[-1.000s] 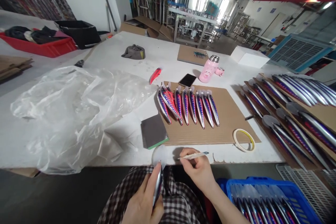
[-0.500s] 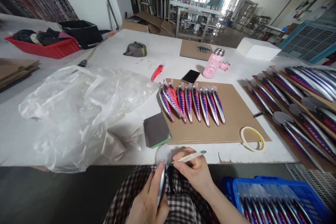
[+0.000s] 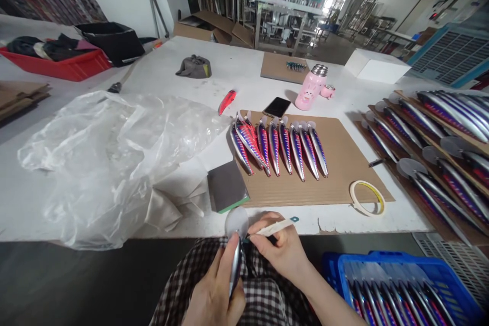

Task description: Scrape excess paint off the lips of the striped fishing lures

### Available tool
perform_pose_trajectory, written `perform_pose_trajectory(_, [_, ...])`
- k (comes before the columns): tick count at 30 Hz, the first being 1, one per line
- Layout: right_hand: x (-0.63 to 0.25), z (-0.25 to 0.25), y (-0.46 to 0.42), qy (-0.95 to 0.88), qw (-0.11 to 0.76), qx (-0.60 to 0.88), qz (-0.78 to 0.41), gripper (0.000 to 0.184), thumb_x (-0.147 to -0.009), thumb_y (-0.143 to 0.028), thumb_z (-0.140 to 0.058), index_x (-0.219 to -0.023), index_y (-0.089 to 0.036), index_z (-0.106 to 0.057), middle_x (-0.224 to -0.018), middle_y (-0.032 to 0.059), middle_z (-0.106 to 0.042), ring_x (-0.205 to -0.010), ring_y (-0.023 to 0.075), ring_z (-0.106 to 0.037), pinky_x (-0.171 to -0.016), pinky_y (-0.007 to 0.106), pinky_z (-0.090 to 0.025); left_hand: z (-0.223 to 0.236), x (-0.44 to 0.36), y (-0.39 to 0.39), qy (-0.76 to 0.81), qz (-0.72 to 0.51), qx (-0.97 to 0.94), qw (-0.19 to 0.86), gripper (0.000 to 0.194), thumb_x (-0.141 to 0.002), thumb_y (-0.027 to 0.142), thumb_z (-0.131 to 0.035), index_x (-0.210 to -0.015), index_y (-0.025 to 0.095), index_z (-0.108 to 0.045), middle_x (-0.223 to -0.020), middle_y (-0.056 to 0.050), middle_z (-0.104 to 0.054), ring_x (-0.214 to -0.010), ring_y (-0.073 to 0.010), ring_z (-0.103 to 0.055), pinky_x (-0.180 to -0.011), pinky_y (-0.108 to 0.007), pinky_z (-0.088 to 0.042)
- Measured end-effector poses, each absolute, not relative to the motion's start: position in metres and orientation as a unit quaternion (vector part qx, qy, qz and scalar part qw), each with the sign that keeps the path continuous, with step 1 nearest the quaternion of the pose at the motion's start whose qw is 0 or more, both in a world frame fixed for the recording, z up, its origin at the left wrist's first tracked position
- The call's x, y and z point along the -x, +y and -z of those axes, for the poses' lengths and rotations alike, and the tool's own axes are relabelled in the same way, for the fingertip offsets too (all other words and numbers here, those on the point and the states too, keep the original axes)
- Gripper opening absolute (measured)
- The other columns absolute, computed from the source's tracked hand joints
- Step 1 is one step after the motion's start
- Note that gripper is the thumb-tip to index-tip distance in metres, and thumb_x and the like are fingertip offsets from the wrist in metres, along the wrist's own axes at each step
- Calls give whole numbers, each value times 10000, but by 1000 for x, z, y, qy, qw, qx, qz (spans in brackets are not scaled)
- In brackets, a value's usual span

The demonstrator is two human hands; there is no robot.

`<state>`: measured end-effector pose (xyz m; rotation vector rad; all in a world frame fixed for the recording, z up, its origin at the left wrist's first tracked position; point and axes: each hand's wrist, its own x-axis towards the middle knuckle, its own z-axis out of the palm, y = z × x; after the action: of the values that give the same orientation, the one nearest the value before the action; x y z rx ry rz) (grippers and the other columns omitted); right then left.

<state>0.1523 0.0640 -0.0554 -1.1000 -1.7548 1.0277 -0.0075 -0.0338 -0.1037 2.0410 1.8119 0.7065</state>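
Note:
My left hand [image 3: 217, 288] is closed around a silver and dark fishing lure [image 3: 236, 267], held over my lap with its clear round lip pointing up at the table edge. Between the fingers and thumb of my right hand [image 3: 282, 244] is a slim tool with a whitish wrapped handle [image 3: 275, 227] and a small teal end. Its working tip lies close to the base of the lip; whether it touches cannot be made out. Just beyond both hands, a dark block with a green edge [image 3: 228, 186] rests beside a cardboard sheet [image 3: 332, 191] bearing several striped lures [image 3: 284, 147].
Crumpled clear plastic [image 3: 114, 147] covers the table's left side. A tape roll [image 3: 353, 196], a phone [image 3: 277, 107] and a pink bottle [image 3: 308, 92] stand or lie to the right. Lure-laden boards [image 3: 410, 201] line the right edge, above a blue crate [image 3: 336, 275] of lures.
The view has shifted slightly, so the table items sit a little higher. Both hands keep nearly the same pose, with the tool's tip still beside the lure's lip.

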Motion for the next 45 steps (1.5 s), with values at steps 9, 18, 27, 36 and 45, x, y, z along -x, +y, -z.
perform_pose_trajectory(9, [-153, 58, 64, -687, 423, 439, -396, 95, -791, -188, -642, -789, -176, -736, -773, 59, -723, -773, 196, -668, -742, 306, -507, 104, 8, -34, 634, -233, -719, 162, 667, -861, 123, -364, -1489, 209, -155, -1307, -203, -557, -1132, -289, -647, -854, -387, -579])
perform_pose_trajectory(18, [-152, 57, 64, -702, 419, 427, -387, 92, -786, -176, -642, -779, -205, -729, -745, 29, -720, -760, 196, -665, -749, 323, -501, 100, 10, -31, 624, -243, -727, 154, 687, -843, 103, -369, -1491, 200, -162, -1257, -188, -595, -1062, -274, -686, -788, -343, -599])
perform_pose_trajectory(27, [-152, 57, 64, -710, 430, 419, -369, 92, -788, -203, -641, -764, -227, -727, -725, 18, -717, -760, 201, -668, -746, 325, -519, 99, 10, -32, 629, -230, -727, 150, 671, -856, 114, -356, -1492, 203, -158, -1268, -189, -595, -1112, -281, -660, -836, -368, -584])
perform_pose_trajectory(36, [-153, 58, 64, -713, 426, 423, -362, 100, -784, -188, -642, -775, -232, -731, -723, 17, -722, -786, 203, -664, -762, 320, -523, 102, 16, -30, 602, -217, -757, 134, 725, -836, 110, -397, -1503, 168, -119, -1233, -216, -610, -1000, -273, -713, -757, -327, -605])
perform_pose_trajectory(45, [-152, 57, 65, -710, 430, 428, -359, 105, -805, -193, -627, -790, -220, -728, -743, 29, -722, -766, 194, -670, -739, 310, -532, 100, 14, -30, 605, -217, -749, 158, 724, -817, 83, -398, -1490, 184, -150, -1214, -199, -607, -931, -266, -730, -674, -306, -610])
